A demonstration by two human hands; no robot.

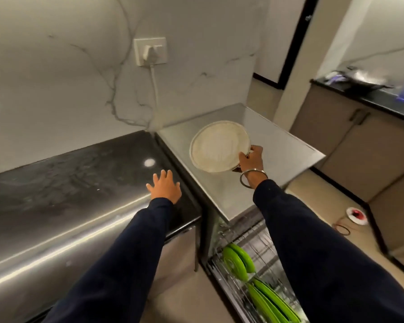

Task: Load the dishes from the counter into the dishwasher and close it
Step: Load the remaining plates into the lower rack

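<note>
We see the right hand [251,159] pinching the near-right rim of the round cream plate [219,146], tilted off the steel counter [278,145] apparently for slotting beside the green plates [238,259] in the wire dishwasher rack [261,248] below its front edge, while the left hand [165,186], fingers spread and empty, hovers over the black counter [68,173].

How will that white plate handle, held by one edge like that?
The white plate looks rigid: it keeps its round shape though the right hand pinches only its rim. An edge-only grip probably lets it pivot or sag downward. Its smooth, slightly glossy face suggests it could slip, and it may chip if it knocks the steel top.
</note>
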